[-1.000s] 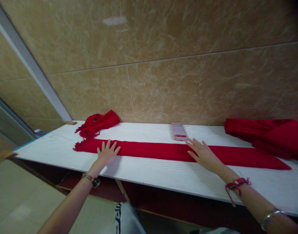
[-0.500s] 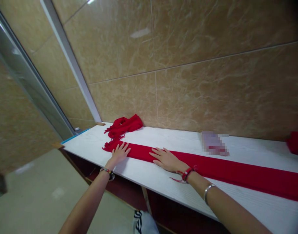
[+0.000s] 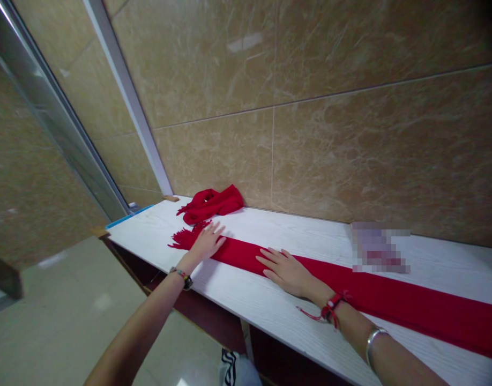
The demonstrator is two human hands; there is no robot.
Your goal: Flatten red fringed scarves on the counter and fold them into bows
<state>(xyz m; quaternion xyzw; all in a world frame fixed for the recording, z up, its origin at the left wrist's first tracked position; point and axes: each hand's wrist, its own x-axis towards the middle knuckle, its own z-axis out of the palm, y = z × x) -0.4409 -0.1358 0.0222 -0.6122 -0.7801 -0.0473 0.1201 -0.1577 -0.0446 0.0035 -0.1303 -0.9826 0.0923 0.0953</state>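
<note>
A long red scarf (image 3: 390,297) lies stretched flat in a folded band along a white tabletop (image 3: 141,230), running past the right edge of the view. Its fringed end (image 3: 184,238) spreads out at the left. My left hand (image 3: 208,241) is over the scarf close to that fringe, fingers extended and apart. Farther right, my right hand (image 3: 288,272) rests on the band with its fingers spread. Neither hand grips the cloth. Behind the fringe, a second red scarf (image 3: 214,203) sits crumpled against the wall.
A blurred-out flat packet (image 3: 374,246) lies near the wall at the right. The tiled wall (image 3: 350,150) borders the table's back edge. Open shelf spaces (image 3: 206,316) show under the tabletop. A blue-edged item (image 3: 129,217) is at the table's left end.
The view has shifted somewhat, moving the packet rightward in the picture. My left hand has moved slightly up across the scarf near the fringe, which now looks more spread. Both hands stay open.
</note>
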